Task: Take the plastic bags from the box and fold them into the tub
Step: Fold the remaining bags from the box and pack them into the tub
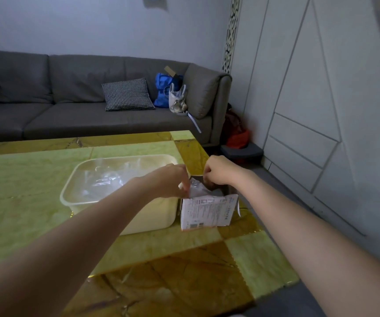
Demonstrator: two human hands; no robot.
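Left hand: my left hand (173,180) reaches over the near right corner of the tub, fingers curled down at the open top of the box, pinching the clear plastic bag (197,189) that pokes out of it.

Right hand: my right hand (218,170) hangs over the far side of the box with its fingers bent into the opening; it seems to grip the bag's upper edge, though the fingertips are hidden behind the knuckles and I cannot be sure.

Box: a small white cardboard box (208,212) with printed text and a barcode stands upright on the table, its torn top open, just beside the tub's right wall.

Bag: crumpled and see-through, it sits half inside the box, its top rising between my two hands.

Tub: a pale, translucent plastic tub (70,191) rests on the table to the left of the box; clear plastic already lies in it (106,179).

Table: a glossy table (35,170) in green and amber marble squares carries both tub and box, the box near its right edge.

Background: a grey sofa (70,99) runs along the far wall, holding a checked cushion (127,94), a blue bag (162,90) and a light tote (177,99).
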